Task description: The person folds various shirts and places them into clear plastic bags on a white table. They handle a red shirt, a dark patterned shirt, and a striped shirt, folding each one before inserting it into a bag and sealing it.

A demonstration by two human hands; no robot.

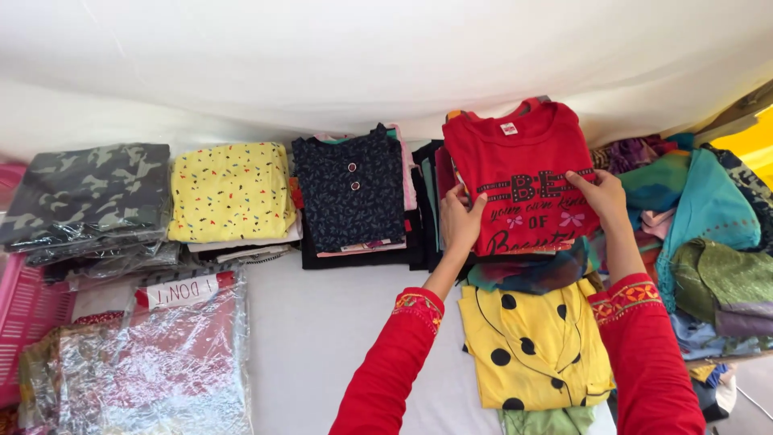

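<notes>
A folded red t-shirt (519,165) with printed lettering and small flowers lies on top of a stack of folded clothes. My left hand (460,219) grips its lower left edge. My right hand (600,196) grips its right edge. Both arms wear red sleeves with embroidered cuffs. Under the shirt's near edge a multicoloured folded cloth (531,272) shows. Nearer to me lies a yellow garment with black polka dots (535,348).
On the white sheet (322,338) stand stacks: navy patterned top (350,193), yellow speckled top (231,192), camouflage garment (88,197). Plastic-wrapped clothes (161,362) lie at front left beside a pink basket (20,310). A loose heap of teal and green fabric (708,234) fills the right.
</notes>
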